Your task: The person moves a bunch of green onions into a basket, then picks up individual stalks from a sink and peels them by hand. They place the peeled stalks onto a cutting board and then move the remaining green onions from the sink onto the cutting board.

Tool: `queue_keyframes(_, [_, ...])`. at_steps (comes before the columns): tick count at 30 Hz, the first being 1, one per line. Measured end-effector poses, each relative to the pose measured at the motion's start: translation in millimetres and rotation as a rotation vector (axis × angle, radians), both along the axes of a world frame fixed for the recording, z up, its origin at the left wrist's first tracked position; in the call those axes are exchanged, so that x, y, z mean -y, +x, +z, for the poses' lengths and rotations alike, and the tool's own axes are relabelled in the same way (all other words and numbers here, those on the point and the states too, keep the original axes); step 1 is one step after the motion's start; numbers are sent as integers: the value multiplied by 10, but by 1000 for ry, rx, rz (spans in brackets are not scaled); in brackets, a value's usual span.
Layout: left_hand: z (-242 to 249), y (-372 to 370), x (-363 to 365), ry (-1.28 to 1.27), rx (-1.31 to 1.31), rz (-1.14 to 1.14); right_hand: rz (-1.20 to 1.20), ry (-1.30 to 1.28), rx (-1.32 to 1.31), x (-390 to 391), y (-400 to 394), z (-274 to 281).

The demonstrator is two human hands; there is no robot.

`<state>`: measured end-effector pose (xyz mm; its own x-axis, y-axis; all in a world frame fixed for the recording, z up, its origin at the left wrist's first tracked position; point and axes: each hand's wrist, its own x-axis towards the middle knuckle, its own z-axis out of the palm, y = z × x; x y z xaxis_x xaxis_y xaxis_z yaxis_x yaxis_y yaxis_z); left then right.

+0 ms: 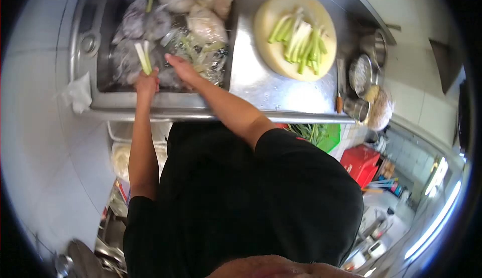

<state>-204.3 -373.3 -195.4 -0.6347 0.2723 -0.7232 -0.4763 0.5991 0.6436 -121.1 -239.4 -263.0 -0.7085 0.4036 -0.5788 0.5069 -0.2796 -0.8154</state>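
Observation:
My left hand (147,83) is closed around pale scallion stalks (143,57), whose white ends point up over the sink's near side. To its right, my right hand (182,68) reaches over the sink with fingers stretched out and nothing visible in them. Below both hands is the metal sink (165,98), filled with water and several bagged, pale lumps (206,24) that look like raw poultry or meat. Loose green and white scraps (203,59) float near my right hand. On the counter, a round cutting board (266,42) carries a pile of cut scallions (301,42).
A knife (340,87) with a wooden handle lies right of the board. Beside it stand metal bowls (360,74) and a metal cup (356,109). A white cloth or bag (79,93) hangs at the sink's left corner. Below the counter is a green basket (329,137) of leafy greens.

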Motion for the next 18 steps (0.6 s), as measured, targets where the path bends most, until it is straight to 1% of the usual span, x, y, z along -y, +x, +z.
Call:
queue_keyframes(1, [-178, 133, -178, -21, -300, -145, -207, -272, -64, 6, -116, 239])
queue_keyframes(3, [-559, 500, -453, -49, -913, -402, -6, -191, 88, -197, -165, 134])
queue_keyframes(4, [-706, 393, -434, 96, -596, -548, 98, -156, 168, -316, -135, 61])
queue_keyframes(5, [-848, 288, -415, 182, -256, -657, 335, 96, 237, -432, -37, -51])
queue_keyframes(6, [-637, 119, -460, 146, -93, -885, 571, 347, 312, -526, 118, -187])
queue_keyframes(7, [-558, -42, -471, 101, 77, -1107, 671, 455, 376, -601, 224, -193])
queue_keyframes(8, [-1191, -202, -400, 199, 198, -826, 772, 562, 440, -674, 330, -190])
queue_keyframes(10, [-1114, -196, -599, 47, -76, -611, 716, 487, 527, -744, 455, 72])
queue_keyframes(11, [-1078, -215, -608, -34, -214, -487, 545, 473, 371, -775, 554, 459])
queue_keyframes(12, [-1293, -138, -499, 4, -437, -794, 382, 448, 213, -855, 657, 938])
queue_keyframes(13, [-1288, -107, -497, -94, -407, -921, 313, 302, 215, -968, 750, 1240])
queue_keyframes(14, [-1295, -88, -553, -192, -366, -1046, 236, 490, 108, -1081, 910, 1483])
queue_keyframes(15, [-1467, -131, -580, -169, -368, -1036, 59, 383, 103, -1231, 1018, 1821])
queue_keyframes(16, [-1642, -205, -527, -159, -366, -1020, -26, 734, 62, -1424, 1147, 2114])
queue_keyframes(17, [-1520, -250, -550, -265, -341, -1042, -161, 1068, -9, -1804, 1433, 1730])
queue_keyframes(18, [-1375, -325, -597, -369, -319, -1064, -241, 1062, 49, -2021, 1483, 2025])
